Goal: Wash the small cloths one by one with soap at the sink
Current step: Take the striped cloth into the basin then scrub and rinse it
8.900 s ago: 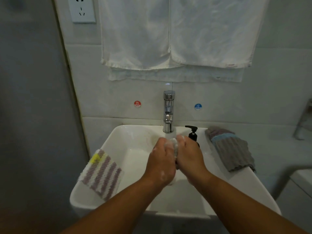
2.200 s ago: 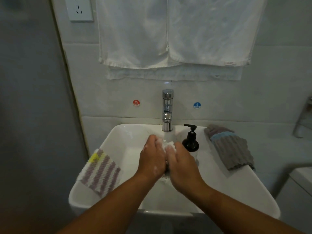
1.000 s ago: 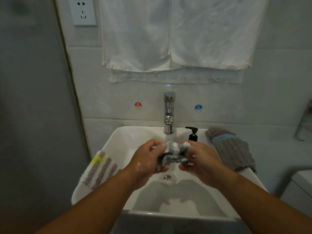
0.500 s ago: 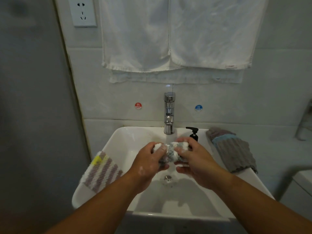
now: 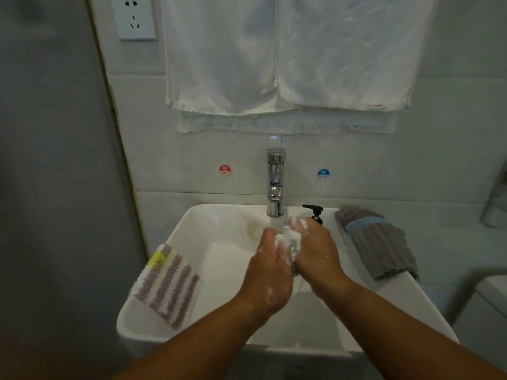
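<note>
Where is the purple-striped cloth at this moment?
In the head view, the purple-striped cloth lies draped over the left rim of the sink, left of the left hand and across the basin from the grey cloth.

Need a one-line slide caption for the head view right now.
Left hand and right hand grip a sudsy grey cloth below the chrome tap, above the white ceramic sink.

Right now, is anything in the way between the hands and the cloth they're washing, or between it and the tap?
Nothing visible. The left hand and right hand grip the soapy cloth just below the tap; the soap bottle stands behind the right hand.
</note>
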Available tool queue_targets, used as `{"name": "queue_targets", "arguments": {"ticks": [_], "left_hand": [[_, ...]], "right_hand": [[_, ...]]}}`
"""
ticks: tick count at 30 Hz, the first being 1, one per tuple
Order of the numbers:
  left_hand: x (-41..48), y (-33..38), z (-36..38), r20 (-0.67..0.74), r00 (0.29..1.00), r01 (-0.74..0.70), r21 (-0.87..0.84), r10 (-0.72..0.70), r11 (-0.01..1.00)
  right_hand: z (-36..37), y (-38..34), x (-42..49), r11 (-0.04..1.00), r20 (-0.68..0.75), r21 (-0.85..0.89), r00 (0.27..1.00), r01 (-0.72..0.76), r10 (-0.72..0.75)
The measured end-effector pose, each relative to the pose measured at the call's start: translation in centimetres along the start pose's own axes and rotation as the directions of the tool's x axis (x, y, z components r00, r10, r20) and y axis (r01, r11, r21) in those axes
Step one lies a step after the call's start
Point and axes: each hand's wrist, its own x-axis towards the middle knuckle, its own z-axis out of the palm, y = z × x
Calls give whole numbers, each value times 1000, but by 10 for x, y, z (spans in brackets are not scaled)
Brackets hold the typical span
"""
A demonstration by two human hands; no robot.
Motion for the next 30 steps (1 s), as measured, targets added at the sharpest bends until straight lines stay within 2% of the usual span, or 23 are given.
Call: {"name": "queue_targets", "arguments": {"ticks": [2,4,6,8,9,11,12,15,17,19,21,23,25,26,28,30], "left_hand": [[10,1,-3,-82,996,-20,32,23,999],[24,1,-11,-167,986,39,81,-25,996],[29,-1,-15,-187,980,84,85,-67,993],[19,-1,-8,-118,992,50,79,-41,996],[12,0,-4,-76,997,30,80,-24,996],[1,0,2,-16,1000,20,72,-19,997],[0,-1,1,-13,1000,15,61,-15,998],[18,-6,-8,-162,987,34,108,-16,994],[23,-7,-13,-215,975,76,136,-45,988],[17,-9,-7,-132,990,62,169,-39,984],[10,-12,-1,-58,998,30,173,-20,984],[11,-15,-2,-66,998,0,153,10,988],[15,-15,-9,-109,994,0,183,20,983],[16,-14,-11,-126,992,11,204,15,979],[16,-15,-14,-135,991,41,192,-15,981],[13,-16,-12,-85,996,45,100,-36,994]], "right_hand": [[4,4,-5,998,66,-62,997,31,-27],[7,6,-23,982,188,-125,975,145,-120],[7,7,-36,963,226,-141,954,232,-197],[4,6,-27,982,101,-32,978,186,-182],[2,7,-17,993,40,18,992,115,-116],[0,8,-7,996,45,75,998,-44,41],[1,7,-8,996,76,59,996,-60,55],[3,3,-29,986,223,-110,970,127,-100],[4,2,-34,955,251,-171,948,242,-195],[4,1,-25,978,183,-91,969,188,-169],[4,7,-13,997,120,79,992,23,-32],[3,5,-14,980,157,166,984,-112,86],[3,0,-22,945,256,269,960,-185,115],[2,-4,-26,933,297,303,949,-194,101],[5,-1,-25,946,303,302,953,-115,19],[6,7,-17,970,186,233,982,-66,22]]}}
